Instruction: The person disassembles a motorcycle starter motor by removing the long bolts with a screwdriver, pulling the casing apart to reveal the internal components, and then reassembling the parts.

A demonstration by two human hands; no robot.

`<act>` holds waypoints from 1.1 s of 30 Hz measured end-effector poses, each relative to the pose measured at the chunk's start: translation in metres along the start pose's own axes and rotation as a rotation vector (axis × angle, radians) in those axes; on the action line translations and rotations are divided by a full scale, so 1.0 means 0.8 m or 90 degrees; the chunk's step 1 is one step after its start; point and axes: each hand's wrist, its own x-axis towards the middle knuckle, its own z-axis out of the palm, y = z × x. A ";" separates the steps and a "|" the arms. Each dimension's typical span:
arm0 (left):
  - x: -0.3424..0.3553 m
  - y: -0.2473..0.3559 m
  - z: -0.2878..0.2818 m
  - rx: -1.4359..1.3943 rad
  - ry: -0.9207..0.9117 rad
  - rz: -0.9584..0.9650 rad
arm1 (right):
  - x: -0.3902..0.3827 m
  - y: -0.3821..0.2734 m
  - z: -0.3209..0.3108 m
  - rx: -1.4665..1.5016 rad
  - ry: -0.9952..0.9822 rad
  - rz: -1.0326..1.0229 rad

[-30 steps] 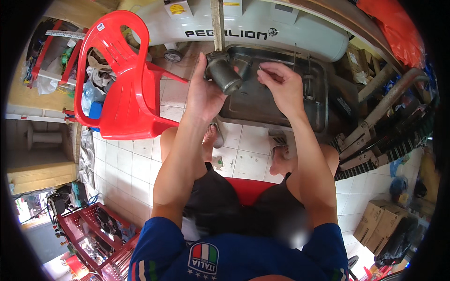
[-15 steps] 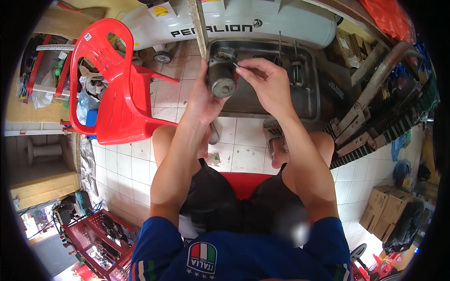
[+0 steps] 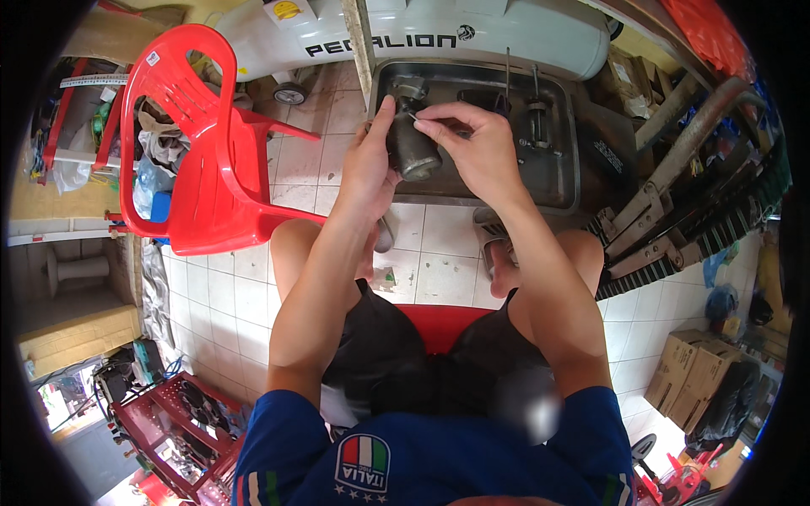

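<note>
A dark, cylindrical motor [image 3: 416, 160], greasy and metallic with a smaller fitting at its upper end, is held over the near left part of a metal tray. My left hand [image 3: 368, 164] wraps round its left side, thumb up along the body. At the motor's upper right side, my right hand [image 3: 477, 139] has thumb and index finger pinched together. Whatever is between those fingertips is too small to make out.
Inside the dark tray [image 3: 575, 126] lie a rod-like metal part [image 3: 537, 122] and several small pieces. A red plastic chair [image 3: 198, 190] stands to the left, a white tank [image 3: 506, 38] behind. Metal frames [image 3: 650, 202] lean at the right, and cardboard boxes [image 3: 688, 379] sit farther down.
The motor has tilted, its round end now facing less toward me. My left hand has turned with it, and my right fingertips have shifted slightly left along its upper side.
</note>
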 end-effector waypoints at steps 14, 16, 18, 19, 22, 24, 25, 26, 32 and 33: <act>0.000 -0.011 0.001 0.053 0.026 0.076 | -0.004 0.000 0.004 -0.073 0.062 -0.071; -0.002 -0.010 0.000 0.048 0.030 0.084 | -0.005 -0.002 0.007 -0.061 0.069 -0.047; 0.000 -0.011 -0.001 0.025 0.029 0.087 | -0.004 -0.003 0.007 -0.066 0.083 -0.026; 0.001 -0.013 -0.003 0.019 0.031 0.087 | -0.004 -0.001 0.007 -0.080 0.083 -0.042; 0.002 -0.017 0.002 0.049 0.061 0.120 | -0.001 0.006 0.006 -0.103 0.092 -0.073; 0.002 -0.021 0.001 0.066 0.070 0.137 | -0.003 0.014 0.009 -0.094 0.100 -0.069; 0.001 -0.022 0.001 0.074 0.074 0.141 | -0.005 0.017 0.013 -0.065 0.105 -0.046; 0.002 -0.023 0.002 0.080 0.077 0.147 | -0.005 0.018 0.016 -0.037 0.109 -0.025; 0.001 -0.032 0.009 0.033 0.121 0.137 | -0.008 0.011 0.017 -0.141 0.114 -0.058; 0.003 -0.035 0.007 0.044 0.130 0.144 | -0.008 0.012 0.016 -0.142 0.113 -0.063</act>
